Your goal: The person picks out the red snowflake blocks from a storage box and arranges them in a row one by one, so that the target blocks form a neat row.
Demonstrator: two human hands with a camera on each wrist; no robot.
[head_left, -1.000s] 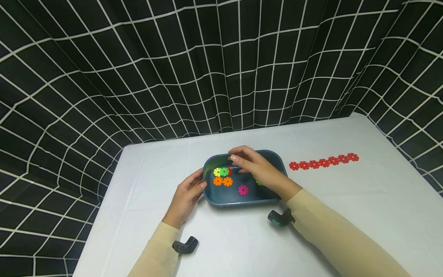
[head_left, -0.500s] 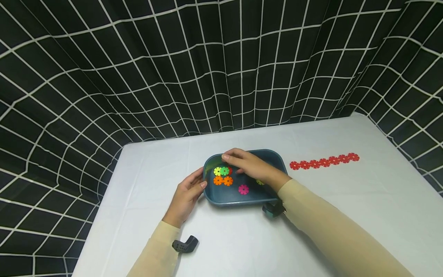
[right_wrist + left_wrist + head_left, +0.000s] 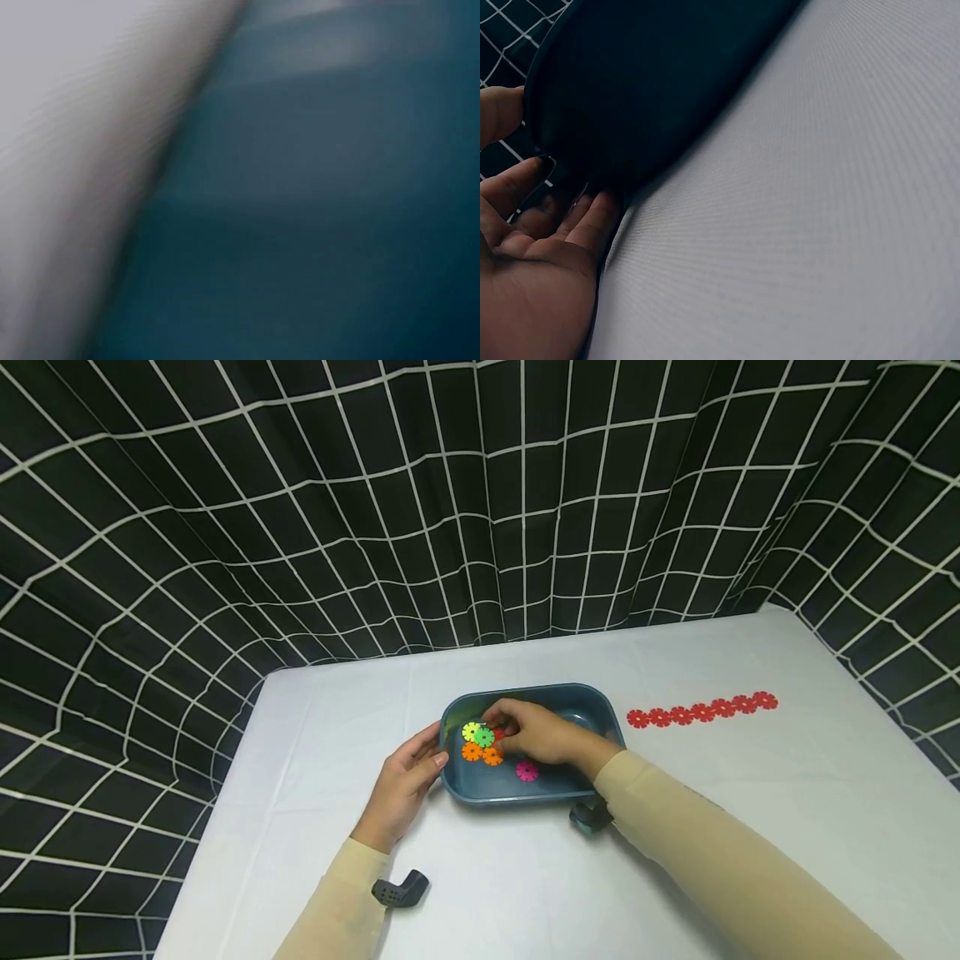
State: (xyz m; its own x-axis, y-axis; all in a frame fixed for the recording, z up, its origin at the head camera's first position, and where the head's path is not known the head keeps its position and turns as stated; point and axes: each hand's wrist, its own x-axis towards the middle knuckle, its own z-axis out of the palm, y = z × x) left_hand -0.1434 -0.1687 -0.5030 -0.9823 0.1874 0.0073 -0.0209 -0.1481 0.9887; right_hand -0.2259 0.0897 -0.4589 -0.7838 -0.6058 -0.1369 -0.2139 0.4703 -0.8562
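A dark blue plastic tray (image 3: 525,798) stands on the white-covered table with flower-shaped notched discs in it. My left hand (image 3: 405,789) holds its left end, thumb at the rim; in the left wrist view the fingers (image 3: 596,221) lie along the outer wall. Inside the tray, my right hand (image 3: 536,732) pinches a red disc (image 3: 498,735) between thumb and fingers. A green disc (image 3: 483,737) partly covers the red one. Beside it lie a yellow disc (image 3: 470,732) and two orange discs (image 3: 472,752). A magenta disc (image 3: 527,771) lies nearer the front wall. The right wrist view is blurred.
A row of several red discs (image 3: 701,712) joined end to end lies on the white cloth (image 3: 510,885) right of the tray. Black curtain with a white grid (image 3: 420,527) hangs behind the table and along both sides.
My right hand has moved left and down into the tray, its fingers closing at the red disc. The green disc has shifted slightly. A yellow-green disc is now hidden. The left hand stays put.
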